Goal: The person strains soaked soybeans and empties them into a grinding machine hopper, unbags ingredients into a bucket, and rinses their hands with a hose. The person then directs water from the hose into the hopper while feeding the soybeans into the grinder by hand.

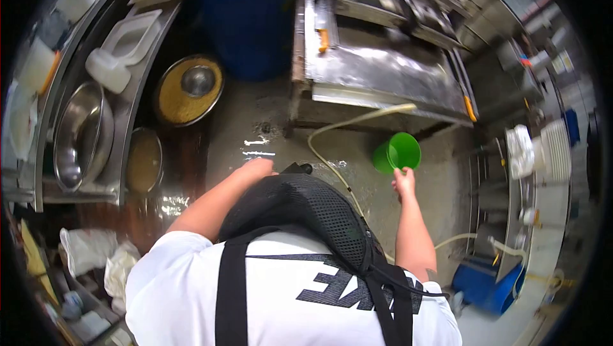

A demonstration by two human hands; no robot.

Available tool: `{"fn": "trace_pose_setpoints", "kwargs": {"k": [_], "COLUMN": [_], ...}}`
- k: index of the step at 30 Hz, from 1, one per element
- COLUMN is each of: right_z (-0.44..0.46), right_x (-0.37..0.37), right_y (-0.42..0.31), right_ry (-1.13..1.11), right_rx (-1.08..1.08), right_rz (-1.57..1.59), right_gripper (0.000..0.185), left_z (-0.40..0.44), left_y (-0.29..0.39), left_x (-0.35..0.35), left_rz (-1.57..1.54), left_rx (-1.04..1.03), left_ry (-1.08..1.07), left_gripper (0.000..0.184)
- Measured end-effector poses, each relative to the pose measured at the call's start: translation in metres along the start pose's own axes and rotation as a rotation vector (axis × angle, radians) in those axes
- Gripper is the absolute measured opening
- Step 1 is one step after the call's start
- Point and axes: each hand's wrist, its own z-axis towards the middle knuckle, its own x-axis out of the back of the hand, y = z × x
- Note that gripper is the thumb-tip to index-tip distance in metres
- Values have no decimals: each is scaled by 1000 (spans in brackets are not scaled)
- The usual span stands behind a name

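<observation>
Bucket (385, 157), at the view's three o'clock, is clamped at its six-o'clock rim by the right hand (403, 182); worktop (383, 78) edge is seen at its twelve, open floor (440, 183) at four. The left hand's (259, 167) grip cannot be told.

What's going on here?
A person's right hand holds the rim of a green bucket above or on the wet floor; I can't tell which. The left hand is partly hidden behind a black mesh bag, so its grip is unclear. A pale hose crosses in front of the steel table.
</observation>
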Motion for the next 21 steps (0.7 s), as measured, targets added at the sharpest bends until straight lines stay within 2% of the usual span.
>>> {"fn": "trace_pose_setpoints", "kwargs": {"k": [3, 6, 7, 9, 10, 11, 13, 15, 16, 17, 18, 19, 21], "right_z": [88, 133, 155, 193, 191, 196, 168, 155, 144, 111, 84, 62, 10], "right_x": [-65, -88, -90, -109, -117, -135, -139, -118, -112, -110, -112, -107, -89], "right_y": [-140, -194, -192, -185, -192, -207, -215, -207, -205, -207, -212, -211, -234], "right_ry": [21, 136, 5, -4, -222, 82, 231, 132, 22, 0, 7, -86, -108], "right_rx": [57, -112, -243, -340, -233, -292, -158, -81, -182, -17, 31, 27, -58], "right_rz": [98, 216, 392, 579, 705, 567, 280, 315, 394, 422, 449, 557, 651], "right_gripper": [69, 85, 88, 82, 82, 63, 50, 54, 60, 59, 56, 54, 49], "left_z": [50, 50, 47, 56, 66, 76, 88, 111, 125, 134, 143, 154, 177], "left_y": [-27, -28, -29, -31, -29, -27, -18, -9, -5, 4, 16, 30, 62], "left_x": [73, 89, 90, 100, 115, 129, 148, 159, 156, 162, 169, 177, 187], "left_rz": [-78, -182, -230, -260, -278, -296, -309, -312, -324, -319, -352, -380, -384], "left_rx": [34, 39, 14, 22, -3, -28, -23, -106, -141, -147, -179, -219, -298], "left_ry": [144, 202, 238, 244, 238, 232, 217, 226, 274, 268, 265, 256, 232], "left_gripper": [49, 49, 49, 50, 49, 49, 48, 47, 45, 45, 45, 44, 44]}}
